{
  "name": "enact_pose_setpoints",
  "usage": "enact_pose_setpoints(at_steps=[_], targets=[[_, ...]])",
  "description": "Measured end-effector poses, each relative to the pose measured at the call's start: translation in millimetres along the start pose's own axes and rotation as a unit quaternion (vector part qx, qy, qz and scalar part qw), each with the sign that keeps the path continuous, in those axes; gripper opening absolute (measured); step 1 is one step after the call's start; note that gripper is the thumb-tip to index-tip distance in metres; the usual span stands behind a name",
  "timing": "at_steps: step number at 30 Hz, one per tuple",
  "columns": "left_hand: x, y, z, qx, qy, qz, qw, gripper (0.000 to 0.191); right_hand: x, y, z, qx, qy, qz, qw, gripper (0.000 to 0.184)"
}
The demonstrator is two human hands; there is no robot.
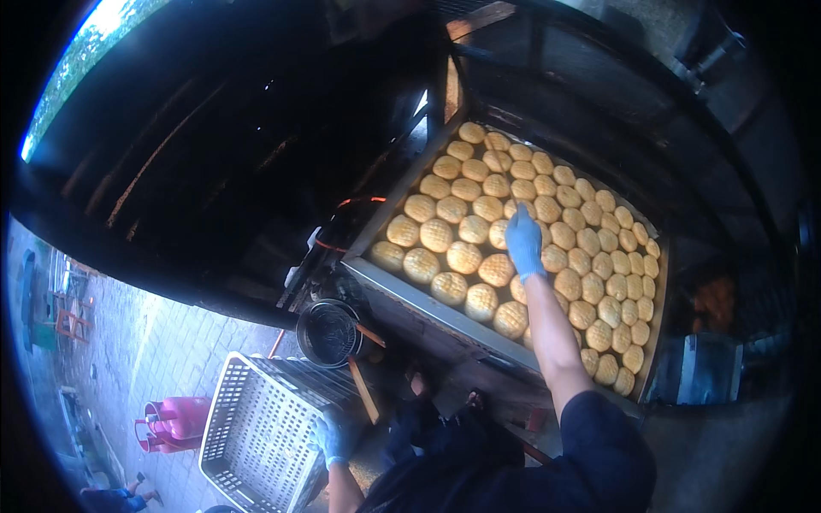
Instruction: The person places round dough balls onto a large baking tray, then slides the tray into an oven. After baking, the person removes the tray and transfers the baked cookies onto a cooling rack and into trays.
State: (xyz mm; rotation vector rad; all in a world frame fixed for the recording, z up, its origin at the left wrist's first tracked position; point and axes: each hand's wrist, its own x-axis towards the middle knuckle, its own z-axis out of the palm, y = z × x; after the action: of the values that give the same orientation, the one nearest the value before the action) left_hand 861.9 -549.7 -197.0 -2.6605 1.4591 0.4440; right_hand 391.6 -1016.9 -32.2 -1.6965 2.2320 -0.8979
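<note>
A large rectangular metal pan (pixel 410 298) lies before me, filled with rows of round golden pieces of food (pixel 463 257) whose tops bear a crosshatched pattern. Over the middle of these rows is my right hand (pixel 524 243), in a light blue glove. A thin stick (pixel 503 160) runs from its fingers toward the pan's far corner; whether the tip touches a piece I cannot tell. My left hand (pixel 330 437), gloved too, rests at the right-hand rim of a white perforated plastic crate (pixel 269 423). No food is visible inside the crate. The left fingertips are partly hidden at the rim.
A round metal pot (pixel 329 333) with wooden handles stands between crate and pan. An orange hose (pixel 333 247) runs beside the pan. Left of the crate lies a pink gas cylinder (pixel 176 423) on paving. A dark curved cover (pixel 211 147) looms at left. Another person's legs (pixel 125 497) show at lower left.
</note>
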Motion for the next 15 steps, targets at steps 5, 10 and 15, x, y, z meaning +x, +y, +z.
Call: enact_pose_setpoints(at_steps=[5, 10, 15], targets=[[6, -9, 11, -0.158, -0.027, -0.167, 0.973, 0.052, 90, -2, 91, -0.025, 0.027, 0.004, 0.999, 0.04], [5, -2, 4, -0.208, -0.042, -0.17, 0.962, 0.06, 53, -26, 56, 0.01, -0.018, -0.002, 1.0, 0.038], [4, -11, 10, -0.27, -0.036, -0.159, 0.949, 0.062, 40, -1, 46, -0.005, 0.068, 0.017, 0.998, 0.038]])
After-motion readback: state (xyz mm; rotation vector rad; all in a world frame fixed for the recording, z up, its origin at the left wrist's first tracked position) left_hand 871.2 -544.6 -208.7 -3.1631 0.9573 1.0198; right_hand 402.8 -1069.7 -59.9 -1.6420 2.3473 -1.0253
